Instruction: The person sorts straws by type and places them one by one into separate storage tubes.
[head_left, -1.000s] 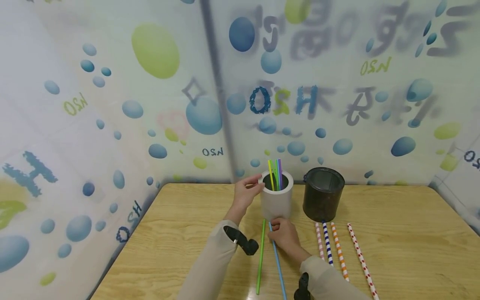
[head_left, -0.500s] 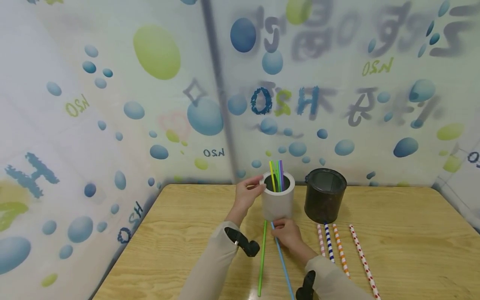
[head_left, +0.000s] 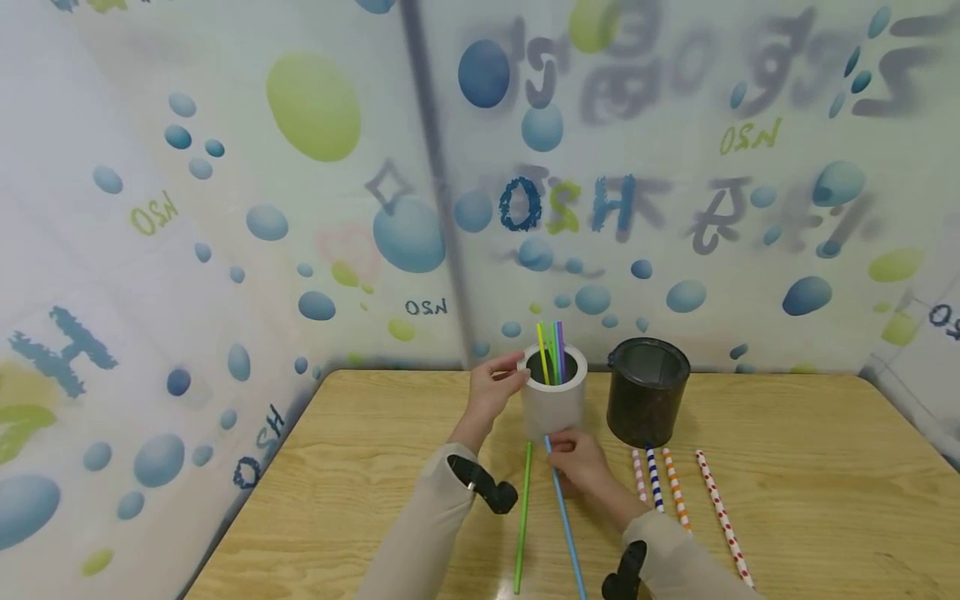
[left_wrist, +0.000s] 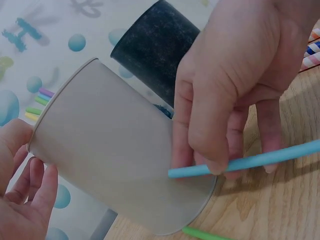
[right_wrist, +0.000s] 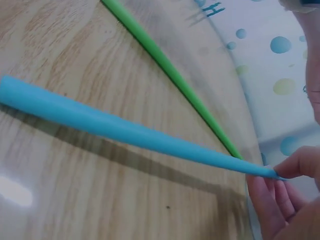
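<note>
Well, pinched near 1 end by the right grip (head_left: 584,461), the blue straw (right_wrist: 125,131) could swivel; the left grip (head_left: 491,388), loosely spread against the cup (head_left: 553,410), might slip.

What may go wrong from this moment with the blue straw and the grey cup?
The right hand pinches the blue straw near one end, so its long free part might swing against the green straw beside it. The left hand touches the grey cup at its rim; a push up there could perhaps tip it.
</note>
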